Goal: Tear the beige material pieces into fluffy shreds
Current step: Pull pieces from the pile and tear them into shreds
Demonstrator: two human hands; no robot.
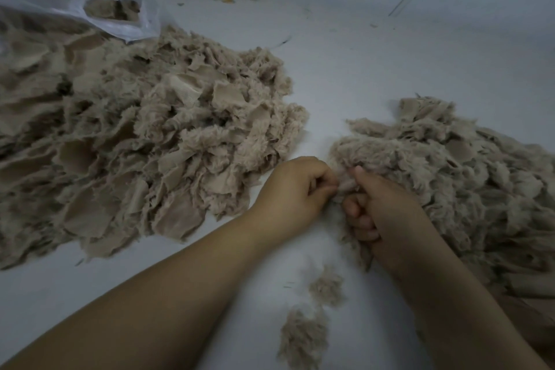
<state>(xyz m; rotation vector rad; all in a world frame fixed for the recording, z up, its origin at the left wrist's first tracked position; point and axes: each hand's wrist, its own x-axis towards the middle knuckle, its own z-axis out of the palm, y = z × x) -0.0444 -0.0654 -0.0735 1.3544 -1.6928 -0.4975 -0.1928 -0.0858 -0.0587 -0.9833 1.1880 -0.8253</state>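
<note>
Head view looks down on a pale work surface (375, 75) with both bare forearms reaching in from the bottom edge. The left hand (292, 189) is curled, its thumb and fingertips pinching one side of a small beige fleece piece (345, 185). The right hand (381, 204) is curled too and pinches the opposite side, so the two hands sit almost knuckle to knuckle with the scrap bridging the narrow gap between them. How much of the scrap lies inside either grip is hidden by the fingers.

A large heap of beige pieces (144, 141), many showing flat woven backing, spreads across the left side. A smaller, fuzzier heap (444, 177) lies to the right, touching the right hand. Two loose tufts (309, 327) rest on the surface between the forearms. A crumpled clear plastic bag (99, 0) with more beige material inside sits at the far left.

The step in hand looks like pulling this one scrap apart. To do it well, I would keep both pinches close to the tear line and right at the scrap's edge, then draw the hands steadily apart, twisting slightly so the backing splits rather than stretches. Gripping only pile would likely strip fluff and leave the backing whole. Small bites should give airier shreds than one long rip.
</note>
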